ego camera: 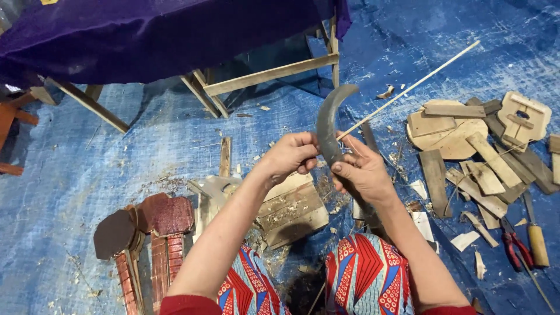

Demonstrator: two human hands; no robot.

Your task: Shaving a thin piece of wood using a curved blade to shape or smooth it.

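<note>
So both hands are bunched together right in the middle, above the person's knees. The left hand (pixel 291 154) is curled shut around the base of a curved dark blade (pixel 328 125), sickle-shaped, which stands up from the grip and hooks over toward the right at its tip. The right hand (pixel 363 170) is closed too, thumb and fingers pinching a thin pale stick (pixel 408 88) right where it meets the blade's edge. The two hands are basically touching, with the blade between them.

The bit that matters: the stick's long axis runs diagonally from the right hand up and away to the upper right, its far end well out over the blue tarp (pixel 87 169). The blade crosses it close to the held end, so nearly all of the stick sits on the right-hand side, past the blade. The right hand is clearly the nearer one to the stick; the left only has the blade.

Further out, there's a low wooden block (pixel 294 210) littered with shavings just below the hands. To the right lies a heap of flat wood offcuts (pixel 478 151), and near the edge there are red-handled pliers (pixel 516 245) next to a wooden-handled tool (pixel 536 242). On the left sit some dark reddish paddle-like pieces (pixel 146 224). Up top, a wooden frame (pixel 268 76) is draped in purple cloth (pixel 146 29).
</note>
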